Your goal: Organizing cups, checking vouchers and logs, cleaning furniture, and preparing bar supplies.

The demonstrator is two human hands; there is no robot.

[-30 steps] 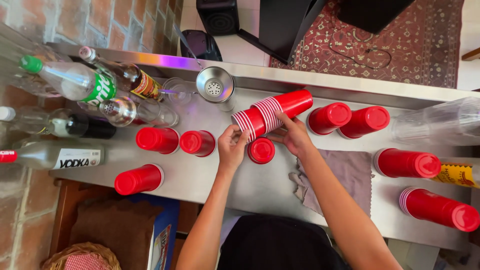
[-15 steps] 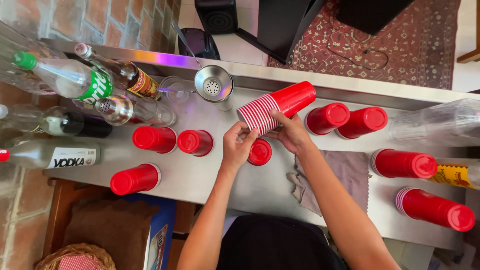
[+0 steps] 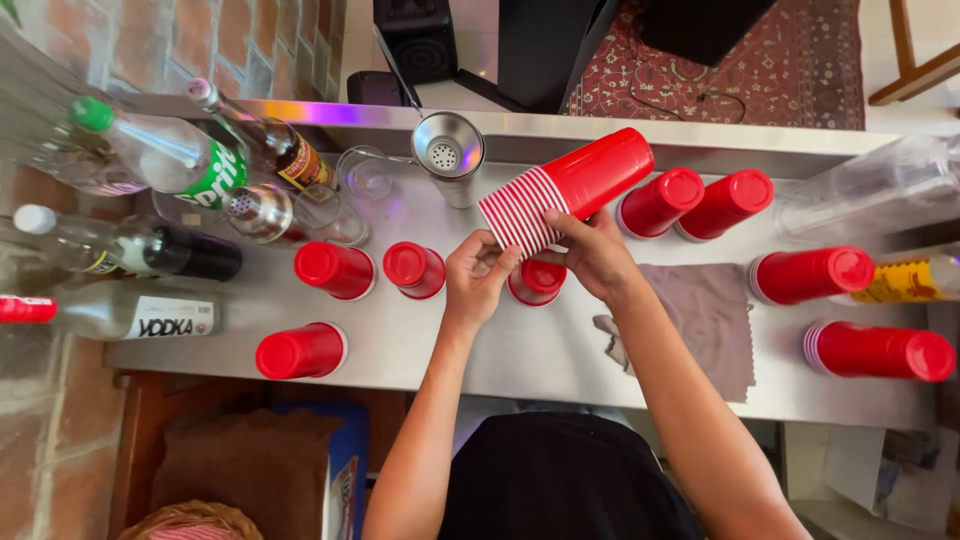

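A stack of red plastic cups [image 3: 572, 190] is held tilted above the steel counter [image 3: 560, 350], its white-rimmed open ends pointing toward me. My right hand [image 3: 592, 252] grips the stack from below near the rims. My left hand [image 3: 478, 275] pinches the lowest rim of the stack with its fingertips. Just below the hands one red cup [image 3: 537, 280] stands upside down on the counter. Two more upturned red cups [image 3: 335, 269] [image 3: 414, 269] stand to the left, and a third [image 3: 300, 351] near the front edge.
Upturned red cups stand at the back right [image 3: 658, 201] [image 3: 727, 204] and right [image 3: 810, 274], with a short stack [image 3: 880, 351] beyond. Bottles [image 3: 160, 155] lie at the left beside glasses [image 3: 365, 175] and a metal shaker [image 3: 448, 152]. A grey cloth [image 3: 705, 320] lies right of my arm.
Both hands lifted the cup stack slightly up and right. My left fingers shifted onto the lowest rim.
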